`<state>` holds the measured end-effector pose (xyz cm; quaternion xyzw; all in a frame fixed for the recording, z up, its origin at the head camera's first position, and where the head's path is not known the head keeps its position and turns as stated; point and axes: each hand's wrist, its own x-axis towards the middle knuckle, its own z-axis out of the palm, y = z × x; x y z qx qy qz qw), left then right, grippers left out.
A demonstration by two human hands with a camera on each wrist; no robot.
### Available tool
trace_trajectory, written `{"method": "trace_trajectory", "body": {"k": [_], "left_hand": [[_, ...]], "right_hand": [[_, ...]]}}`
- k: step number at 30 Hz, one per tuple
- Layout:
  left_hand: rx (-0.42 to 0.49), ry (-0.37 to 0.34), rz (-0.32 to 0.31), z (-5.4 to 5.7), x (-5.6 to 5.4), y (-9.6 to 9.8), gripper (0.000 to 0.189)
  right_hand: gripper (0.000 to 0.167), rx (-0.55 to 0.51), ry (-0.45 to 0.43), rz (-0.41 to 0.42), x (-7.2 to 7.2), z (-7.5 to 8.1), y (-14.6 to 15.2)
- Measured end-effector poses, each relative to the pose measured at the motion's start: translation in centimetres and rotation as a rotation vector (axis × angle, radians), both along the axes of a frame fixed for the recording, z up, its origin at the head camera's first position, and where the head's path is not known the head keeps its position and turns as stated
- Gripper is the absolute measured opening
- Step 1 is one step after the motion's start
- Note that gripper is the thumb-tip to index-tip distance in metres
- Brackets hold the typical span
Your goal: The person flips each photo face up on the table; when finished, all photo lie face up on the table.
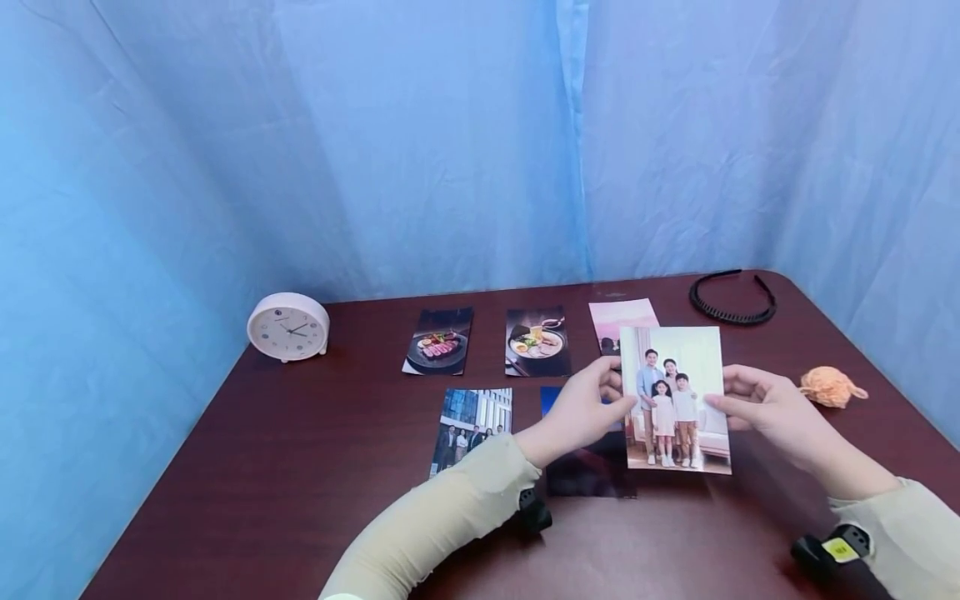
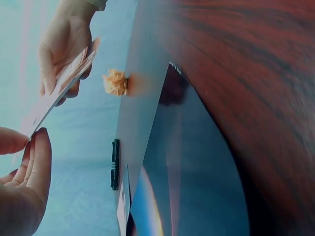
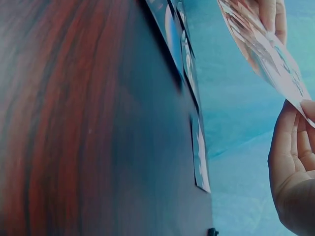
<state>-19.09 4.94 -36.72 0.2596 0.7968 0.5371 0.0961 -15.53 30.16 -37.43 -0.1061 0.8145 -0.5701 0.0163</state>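
A family photo [image 1: 675,400] is held up over the table, its picture side facing the head camera. On its left edge, my left hand [image 1: 588,408] pinches it between thumb and fingers; my right hand [image 1: 780,417] pinches the opposite edge the same way. In the left wrist view the photo [image 2: 64,86] appears nearly edge-on between both hands. Behind and below it lie a dark photo [image 1: 588,471], partly hidden by my left hand, and a pink photo [image 1: 622,321] whose lower part is covered. Left of my left wrist is a photo of people before a building [image 1: 472,425].
Two food photos, one of sliced meat [image 1: 441,343] and one of noodles [image 1: 536,343], lie farther back. A white clock [image 1: 288,327] stands at the back left. At the right are a black headband [image 1: 731,315] and an orange yarn ball [image 1: 831,387]. Blue curtains [image 1: 427,150] hang behind the table.
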Motion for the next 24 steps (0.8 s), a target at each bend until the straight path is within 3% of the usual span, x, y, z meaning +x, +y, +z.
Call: {"method": "trace_trajectory", "body": {"k": [8, 20, 24], "left_hand": [[0.022, -0.056, 0.041, -0.8, 0.2, 2.1, 0.044], [0.110, -0.296, 0.084, -1.7, 0.2, 5.0, 0.044], [0.117, -0.342, 0.121, -1.8, 0.3, 5.8, 0.044]], "right_hand": [[0.031, 0.028, -0.050, -0.025, -0.2, -0.5, 1.8], [0.011, 0.162, -0.229, -0.046, -1.0, -1.3, 3.8], [0.028, 0.225, -0.260, -0.048, -1.4, -1.4, 4.2]]}}
